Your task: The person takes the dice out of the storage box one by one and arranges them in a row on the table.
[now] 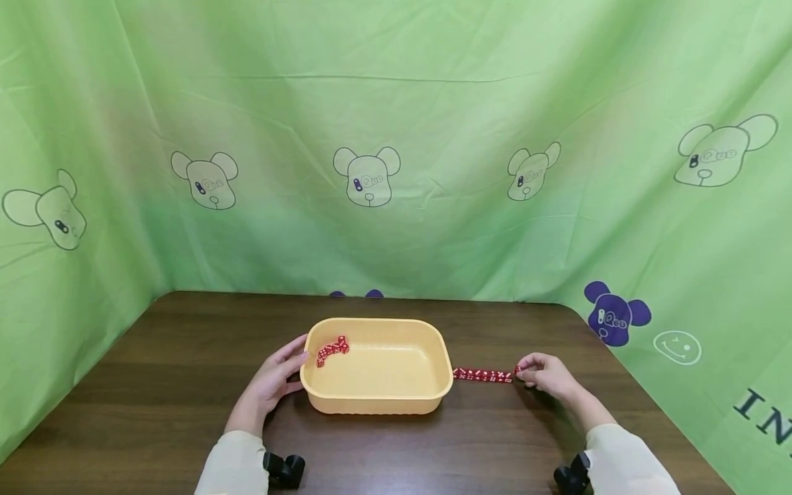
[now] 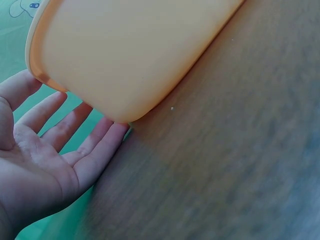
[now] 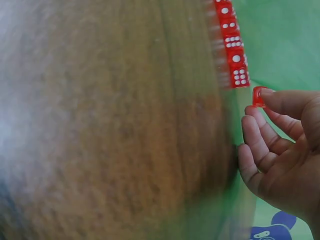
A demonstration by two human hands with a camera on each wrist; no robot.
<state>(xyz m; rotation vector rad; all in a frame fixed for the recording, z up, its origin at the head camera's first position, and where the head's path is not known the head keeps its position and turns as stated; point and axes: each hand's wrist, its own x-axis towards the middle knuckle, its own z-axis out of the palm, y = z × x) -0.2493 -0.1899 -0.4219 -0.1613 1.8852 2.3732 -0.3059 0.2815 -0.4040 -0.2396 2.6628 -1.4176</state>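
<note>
A yellow plastic basin point(image 1: 380, 405) stands on the table, with several red dice point(image 1: 333, 349) lying inside near its left end. My left hand point(image 1: 275, 378) touches that left end from outside; in the left wrist view its extended fingers point(image 2: 102, 152) rest against the basin's wall point(image 2: 125, 60). To the right of the basin runs a straight row of red dice point(image 1: 482, 375) with white pips. Just beyond the row's right end, my right hand point(image 1: 551, 377) pinches a single red die point(image 3: 257, 97) between thumb and index finger, a small gap apart from the last die in line.
The dark wooden table point(image 1: 185, 371) carries the basin and dice. A green cloth point(image 1: 371, 103) printed with bear heads hangs behind and along both sides. Black devices point(image 1: 284, 471) sit at both wrists.
</note>
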